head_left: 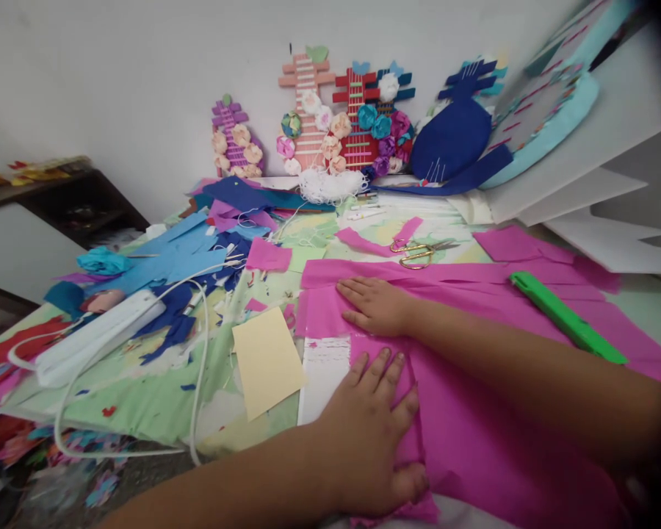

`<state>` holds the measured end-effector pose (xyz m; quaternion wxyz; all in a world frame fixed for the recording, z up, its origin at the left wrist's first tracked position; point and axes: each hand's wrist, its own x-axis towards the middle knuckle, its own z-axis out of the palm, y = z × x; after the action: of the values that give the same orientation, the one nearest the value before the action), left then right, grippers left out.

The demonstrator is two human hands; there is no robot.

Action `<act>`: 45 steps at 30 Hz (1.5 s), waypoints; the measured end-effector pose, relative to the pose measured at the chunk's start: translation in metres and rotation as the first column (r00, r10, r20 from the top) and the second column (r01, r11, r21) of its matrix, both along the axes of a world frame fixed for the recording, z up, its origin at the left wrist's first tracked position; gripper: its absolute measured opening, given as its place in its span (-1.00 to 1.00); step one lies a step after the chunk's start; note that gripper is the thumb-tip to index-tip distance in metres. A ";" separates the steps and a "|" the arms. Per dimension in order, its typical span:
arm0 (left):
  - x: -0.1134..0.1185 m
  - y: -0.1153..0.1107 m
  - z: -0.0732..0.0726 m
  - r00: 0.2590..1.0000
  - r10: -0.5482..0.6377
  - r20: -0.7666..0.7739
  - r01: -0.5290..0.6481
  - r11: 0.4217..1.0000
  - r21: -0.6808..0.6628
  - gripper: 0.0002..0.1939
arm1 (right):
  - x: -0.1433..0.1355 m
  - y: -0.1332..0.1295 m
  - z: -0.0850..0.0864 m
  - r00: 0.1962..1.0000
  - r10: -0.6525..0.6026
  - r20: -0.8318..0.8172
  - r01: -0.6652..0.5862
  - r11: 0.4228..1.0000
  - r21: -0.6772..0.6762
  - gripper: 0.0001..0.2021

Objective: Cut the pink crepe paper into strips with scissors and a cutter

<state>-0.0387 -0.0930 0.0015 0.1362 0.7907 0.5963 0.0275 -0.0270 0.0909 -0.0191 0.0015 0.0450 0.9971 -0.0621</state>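
Note:
My left hand (pixel 366 430) lies flat, fingers spread, on bright pink crepe-like paper (pixel 474 441) close to the table's front edge. Farther back, my right hand (pixel 377 305) rests palm down with fingers stretched out, on a pink strip over the same sheet. Between and left of the hands shows a white board (pixel 324 367) with rough streaks on it. A green utility knife (pixel 567 316) lies on the pink paper beyond my right forearm. Gold-handled scissors (pixel 419 252) sit just behind the paper's far edge.
Left of the hands lie a cream card (pixel 268 362), a white power strip (pixel 99 334) with looping cable and blue paper scraps (pixel 165 253). Flower-covered guitar-shaped crafts (pixel 358 121) lean against the wall. White foam boards (pixel 600 147) stand at the right.

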 end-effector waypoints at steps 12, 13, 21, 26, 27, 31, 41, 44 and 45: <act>0.003 -0.001 -0.003 0.999 0.023 -0.043 -0.021 0.999 0.050 -0.32 | -0.002 0.000 0.004 0.997 -0.045 -0.064 0.032 0.981 -0.190 -0.46; 0.003 -0.002 -0.003 0.998 0.021 -0.056 -0.017 0.998 0.067 -0.32 | -0.002 0.001 0.007 0.994 -0.069 -0.090 0.046 0.971 -0.236 -0.48; -0.003 -0.026 0.006 0.989 -0.133 -0.067 0.139 0.986 0.089 -0.34 | 0.057 0.019 0.037 0.958 -0.121 -0.259 0.090 0.987 -0.131 -0.53; -0.016 -0.041 0.008 0.994 -0.098 -0.038 0.102 0.985 0.136 -0.34 | 0.102 0.065 0.031 0.883 -0.383 -0.271 0.398 0.917 0.000 -0.66; -0.018 -0.042 0.006 0.994 -0.098 -0.048 0.105 0.980 0.167 -0.38 | 0.105 0.075 0.029 0.847 -0.444 -0.293 0.466 0.885 0.006 -0.63; -0.018 -0.043 -0.011 0.977 -0.136 -0.166 0.190 0.904 0.383 -0.63 | 0.095 0.102 0.024 0.851 -0.466 -0.242 0.489 0.871 0.043 -0.63; -0.018 -0.057 -0.015 0.936 -0.117 -0.333 0.237 0.907 0.347 -0.63 | 0.043 0.115 0.034 0.918 -0.392 0.052 0.379 0.910 0.165 -0.66; -0.023 -0.066 0.008 0.959 -0.145 -0.244 0.187 0.969 0.159 -0.52 | 0.037 0.117 0.036 0.914 -0.390 0.111 0.365 0.911 0.192 -0.64; -0.024 -0.068 0.013 0.968 -0.129 -0.217 0.158 0.980 0.120 -0.49 | 0.035 0.118 0.036 0.915 -0.382 0.131 0.354 0.915 0.196 -0.62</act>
<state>-0.0628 -0.1615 0.0141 0.0204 0.8379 0.5450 -0.0245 0.0083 0.2084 0.0170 0.0690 0.2372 0.9686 0.0272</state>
